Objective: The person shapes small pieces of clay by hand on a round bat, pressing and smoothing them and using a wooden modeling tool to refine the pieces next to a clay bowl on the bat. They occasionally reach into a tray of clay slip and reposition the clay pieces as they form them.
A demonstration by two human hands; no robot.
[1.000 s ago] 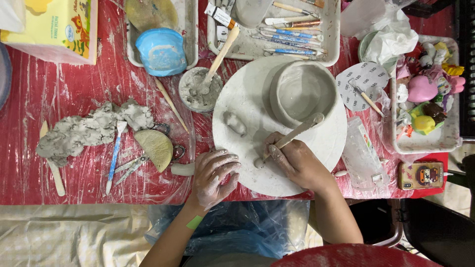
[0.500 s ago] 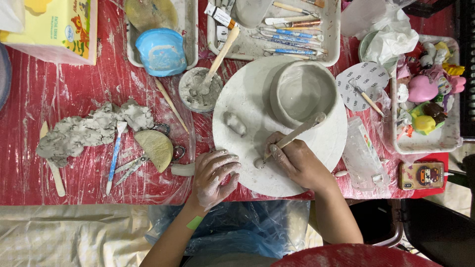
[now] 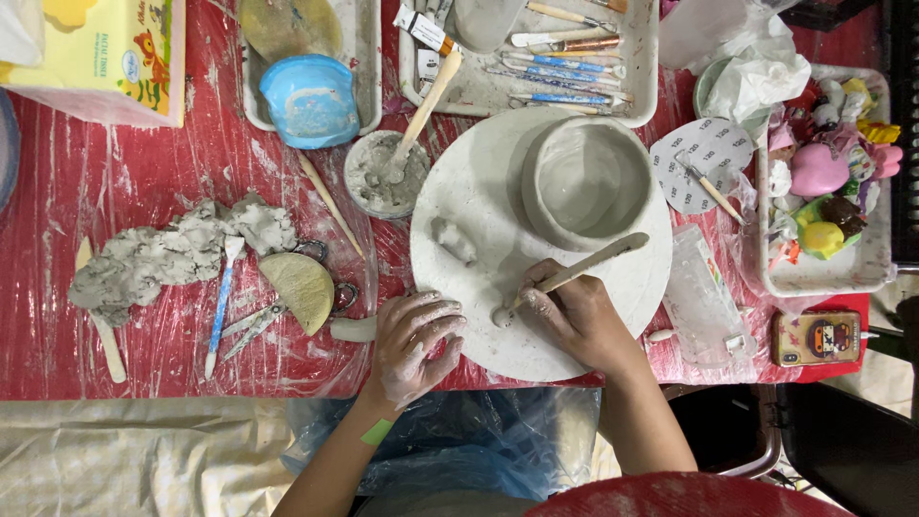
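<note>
My right hand (image 3: 577, 319) grips a wooden modelling tool (image 3: 589, 265) like a pen, its tip pressed on a small clay ball (image 3: 502, 316) lying on the round white turntable (image 3: 471, 191). My left hand (image 3: 414, 345), smeared with clay, rests with loosely curled fingers at the turntable's near left edge and holds nothing. A grey clay bowl (image 3: 586, 182) stands on the far right of the turntable. A small clay lump (image 3: 454, 239) lies on its left part.
A heap of grey clay (image 3: 177, 254) lies left on the red covered table with a blue-handled tool (image 3: 220, 306) and a half-round rib (image 3: 301, 289). A slip cup with a stick (image 3: 385, 174), a blue bowl (image 3: 308, 100), a tool tray (image 3: 546, 57), a tray of figurines (image 3: 831, 182) and a phone (image 3: 816, 337) surround the turntable.
The tool tip has shifted slightly on the small clay ball. My left hand stays at the turntable's edge.
</note>
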